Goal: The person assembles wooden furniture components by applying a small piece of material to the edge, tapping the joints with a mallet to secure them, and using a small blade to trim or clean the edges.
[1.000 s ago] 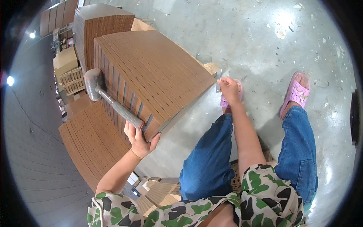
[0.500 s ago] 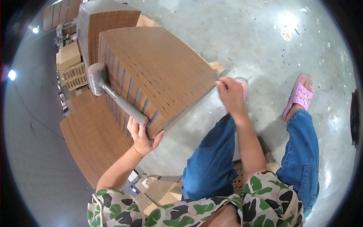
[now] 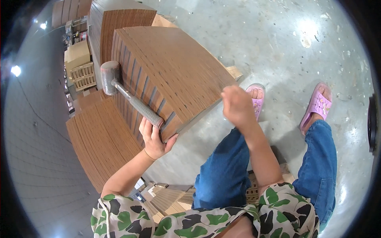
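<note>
A tall stack of brown grooved boards [image 3: 174,67] stands before me at the left, its layered side facing right. On its grooved top lies a mallet [image 3: 137,103] with a grey, worn head and a ribbed grey handle. My left hand [image 3: 155,141] rests at the stack's near corner, by the handle's end. Its fingers lie over the top edge and its thumb is spread apart along the side. My right hand [image 3: 238,105] is curled closed close to the stack's right edge, slightly blurred, with nothing visible in it.
Another brown board stack [image 3: 105,142] stands at the left, and a wrapped stack [image 3: 127,31] stands behind. Wooden pallets [image 3: 82,75] and a carton [image 3: 77,53] are farther off. Pale wood [image 3: 235,72] sticks out at the stack's foot. My feet in pink slippers [image 3: 317,101] stand on the grey floor.
My right hand has come away from the stack's far right corner, back toward me, and its fingers are curled. My left hand stays at the near corner. The whole view has shifted slightly.
</note>
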Tool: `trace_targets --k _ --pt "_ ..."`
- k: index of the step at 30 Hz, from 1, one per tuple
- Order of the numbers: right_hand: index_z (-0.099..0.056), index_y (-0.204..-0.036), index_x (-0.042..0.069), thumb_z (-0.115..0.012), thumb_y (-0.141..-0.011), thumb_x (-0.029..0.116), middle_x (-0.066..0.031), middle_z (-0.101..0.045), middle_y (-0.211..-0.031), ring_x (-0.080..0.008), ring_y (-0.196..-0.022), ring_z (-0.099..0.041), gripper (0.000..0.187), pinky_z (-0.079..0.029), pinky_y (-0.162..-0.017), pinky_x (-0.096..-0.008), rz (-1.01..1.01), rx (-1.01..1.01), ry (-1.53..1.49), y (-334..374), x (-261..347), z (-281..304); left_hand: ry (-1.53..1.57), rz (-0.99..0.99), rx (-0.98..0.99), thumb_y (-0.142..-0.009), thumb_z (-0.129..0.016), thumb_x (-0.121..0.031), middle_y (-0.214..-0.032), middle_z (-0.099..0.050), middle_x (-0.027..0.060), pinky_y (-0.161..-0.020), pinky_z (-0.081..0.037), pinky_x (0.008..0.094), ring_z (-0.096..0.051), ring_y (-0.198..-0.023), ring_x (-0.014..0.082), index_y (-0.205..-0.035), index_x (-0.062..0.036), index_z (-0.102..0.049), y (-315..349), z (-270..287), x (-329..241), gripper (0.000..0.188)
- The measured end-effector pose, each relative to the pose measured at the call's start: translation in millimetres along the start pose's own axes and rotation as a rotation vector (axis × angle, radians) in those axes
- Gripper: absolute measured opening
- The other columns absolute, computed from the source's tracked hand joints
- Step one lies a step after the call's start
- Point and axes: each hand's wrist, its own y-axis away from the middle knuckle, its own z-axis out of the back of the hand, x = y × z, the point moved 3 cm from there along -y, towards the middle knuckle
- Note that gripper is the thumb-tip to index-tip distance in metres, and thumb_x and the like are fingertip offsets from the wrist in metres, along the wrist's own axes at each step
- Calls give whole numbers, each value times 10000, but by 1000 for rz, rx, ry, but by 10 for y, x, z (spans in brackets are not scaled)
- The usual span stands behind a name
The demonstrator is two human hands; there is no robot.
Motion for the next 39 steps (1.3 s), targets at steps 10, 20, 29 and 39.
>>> trace_targets --k 10,20,29,39 --pt "-578 -850 -4 -672 -785 -13 -89 -560 -706 -168 -596 -553 116 -446 -539 -268 -13 -54 -822 13 865 136 -18 -15 64 -737 -732 -298 -1372 -277 264 -1053 -224 535 -271 -1277 470 -1386 37 -263 83 50 -37 868" --pt "-592 -887 33 -645 -876 135 19 -545 -689 -56 -631 -484 115 -412 -555 -221 -595 -229 -622 619 -1209 -553 -2 -14 62 -716 -755 -261 -1369 -281 268 -1042 -227 541 -279 -1276 465 -1389 25 -256 35 8 -69 885" --pt "-601 -901 26 -664 -855 117 14 -570 -748 -42 -685 -519 121 -427 -607 -196 -341 -106 -734 224 78 -212 3 10 24 -696 -772 -325 -1357 -325 279 -1016 -266 537 -318 -1247 469 -1350 6 -340 154 52 7 851" --pt "-600 -858 4 -630 -843 115 -137 -619 -712 -233 -608 -591 116 -457 -578 -319 -505 -131 -263 330 -1213 -433 -17 -7 16 -712 -763 -330 -1357 -314 273 -1005 -275 545 -321 -1239 465 -1328 22 -353 141 66 -29 819"
